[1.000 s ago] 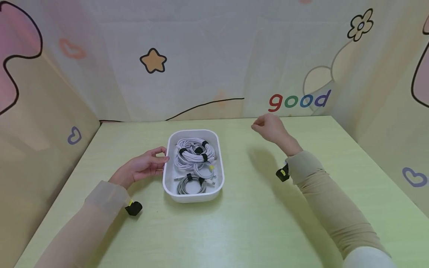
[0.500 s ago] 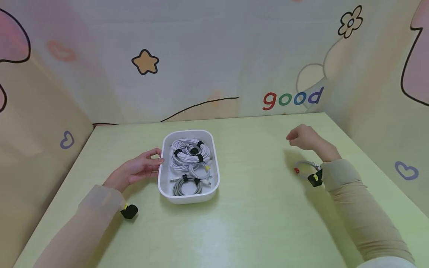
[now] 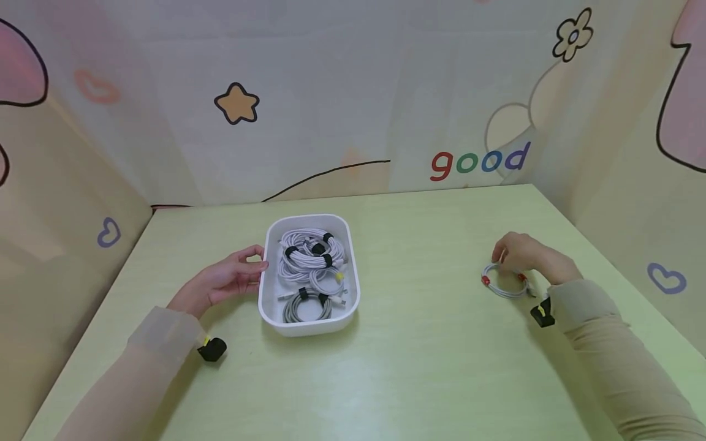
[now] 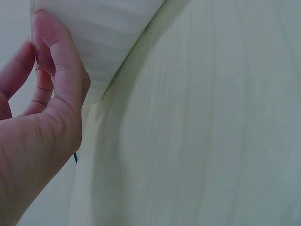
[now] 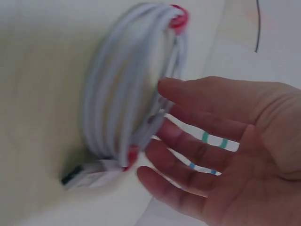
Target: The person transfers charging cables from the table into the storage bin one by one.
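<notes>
My left hand (image 3: 234,277) grips the left rim of a white plastic bin (image 3: 309,329), thumb on one side of the wall and fingers on the other, as the left wrist view shows close up. Inside the bin lie a white coiled cable (image 3: 312,256) with black straps, a smaller white coil (image 3: 329,282) with a yellow tag, and a grey coiled cable (image 3: 292,311). At the right, my right hand (image 3: 524,252) reaches down to a white charging cable (image 5: 127,84), coiled and bound with red ties. Thumb and fingers are spread, their tips right at the coil's edge.
A pale wooden table (image 3: 408,361) carries everything. Printed cloth walls (image 3: 320,92) rise behind it and on both sides. A small black wrist camera (image 3: 212,349) hangs under the left sleeve, another black camera (image 3: 543,313) under the right one.
My right hand has moved right and then down to the red-tied coiled cable, which has come into sight from behind the sleeve. My left hand stays on the bin; the head view has shifted slightly.
</notes>
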The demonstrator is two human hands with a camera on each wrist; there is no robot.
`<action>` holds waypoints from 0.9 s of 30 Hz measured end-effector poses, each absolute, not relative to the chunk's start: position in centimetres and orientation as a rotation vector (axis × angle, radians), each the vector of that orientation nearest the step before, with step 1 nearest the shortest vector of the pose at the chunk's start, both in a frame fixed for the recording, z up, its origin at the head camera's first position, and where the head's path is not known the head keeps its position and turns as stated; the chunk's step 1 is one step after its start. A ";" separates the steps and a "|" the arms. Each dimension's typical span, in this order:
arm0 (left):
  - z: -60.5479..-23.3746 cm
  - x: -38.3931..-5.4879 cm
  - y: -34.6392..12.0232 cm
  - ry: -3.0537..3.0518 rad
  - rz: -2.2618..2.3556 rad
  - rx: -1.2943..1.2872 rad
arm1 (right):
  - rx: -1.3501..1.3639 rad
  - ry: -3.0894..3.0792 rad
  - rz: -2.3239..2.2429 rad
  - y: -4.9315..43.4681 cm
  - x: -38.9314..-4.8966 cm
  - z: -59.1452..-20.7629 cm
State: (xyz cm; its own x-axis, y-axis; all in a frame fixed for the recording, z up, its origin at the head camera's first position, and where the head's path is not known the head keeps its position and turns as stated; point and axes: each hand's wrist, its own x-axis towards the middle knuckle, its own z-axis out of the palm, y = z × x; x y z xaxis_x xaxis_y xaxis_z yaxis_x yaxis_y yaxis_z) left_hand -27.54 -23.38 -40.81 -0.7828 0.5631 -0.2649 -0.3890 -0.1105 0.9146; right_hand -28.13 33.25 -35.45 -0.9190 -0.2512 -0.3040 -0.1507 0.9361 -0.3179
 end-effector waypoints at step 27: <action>-40.9 -27.5 -23.4 1.537 1.960 0.178 | -0.172 2.672 -0.785 34.2 -29.1 -36.3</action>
